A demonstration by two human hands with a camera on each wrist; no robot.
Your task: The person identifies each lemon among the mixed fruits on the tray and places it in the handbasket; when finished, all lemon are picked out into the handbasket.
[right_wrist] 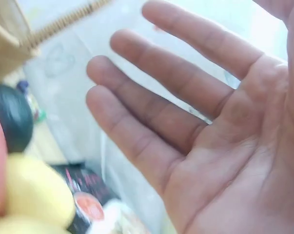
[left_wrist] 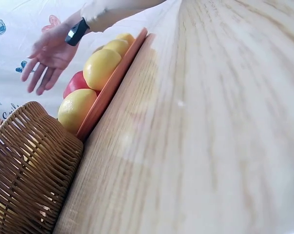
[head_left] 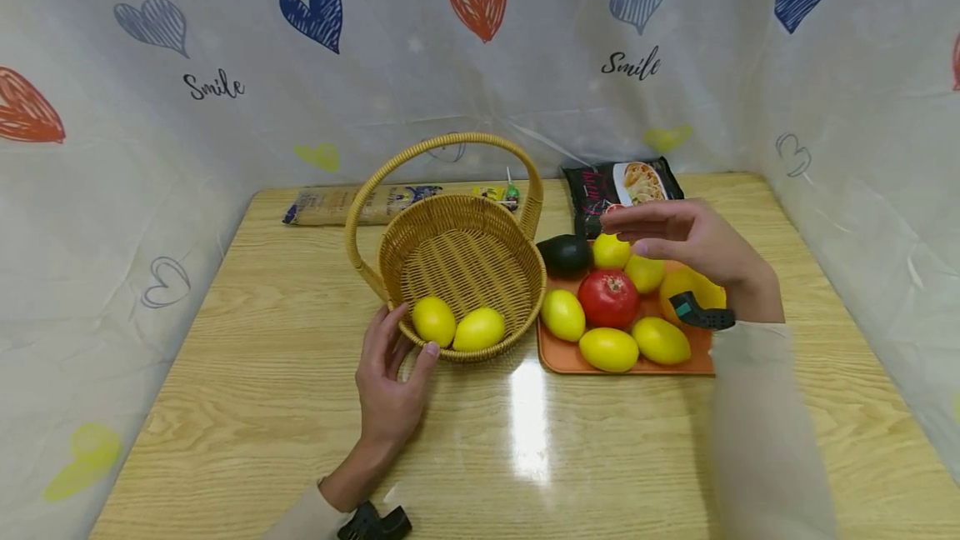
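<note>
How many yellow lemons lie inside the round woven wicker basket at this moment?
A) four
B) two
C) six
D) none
B: the head view shows two yellow lemons lying side by side at the near edge inside the round woven wicker basket, while the other lemons are on the orange tray beside it.

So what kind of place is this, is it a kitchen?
Probably not a kitchen. It looks like a small set-up booth: a wooden table walled on three sides by a white curtain printed with hearts and "Smile", and fruit laid out neatly on an orange tray beside a wicker basket.
</note>
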